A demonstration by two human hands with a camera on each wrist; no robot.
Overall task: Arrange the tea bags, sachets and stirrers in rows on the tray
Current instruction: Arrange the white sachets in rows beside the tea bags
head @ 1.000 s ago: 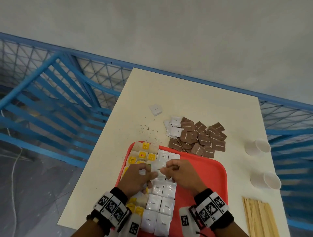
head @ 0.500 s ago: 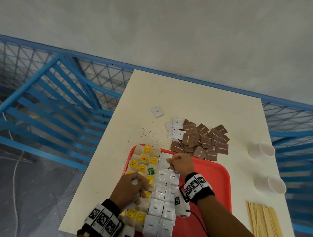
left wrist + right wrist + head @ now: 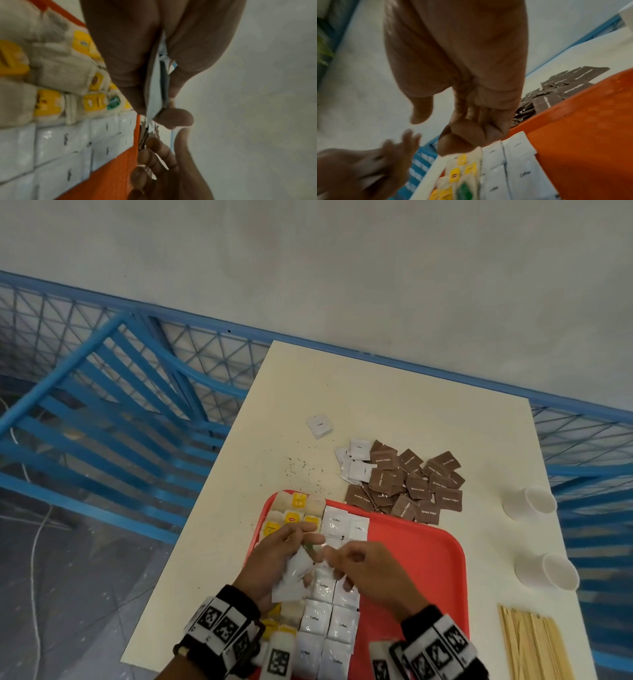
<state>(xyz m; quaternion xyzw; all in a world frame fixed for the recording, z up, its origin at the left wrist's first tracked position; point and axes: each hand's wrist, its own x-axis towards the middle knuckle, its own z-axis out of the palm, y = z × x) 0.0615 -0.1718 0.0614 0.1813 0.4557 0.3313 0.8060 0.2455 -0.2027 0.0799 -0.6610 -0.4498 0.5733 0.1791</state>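
Tea bags (image 3: pixel 291 517) and coffee sachets (image 3: pixel 329 625) fill rows on tray (image 3: pixel 428 559). Left hand (image 3: pixel 274 563) holds spare sachets (image 3: pixel 294 573); right hand (image 3: pixel 366 570) curled, empty. Brown sachets (image 3: pixel 411 484), stirrers (image 3: pixel 531 645) remain on counter (image 3: pixel 394 405).

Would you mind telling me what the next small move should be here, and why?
Probably the right hand, curled and holding nothing, should pinch one white coffee sachet from the stack the left hand holds and lay it in the sachet rows on the red tray.
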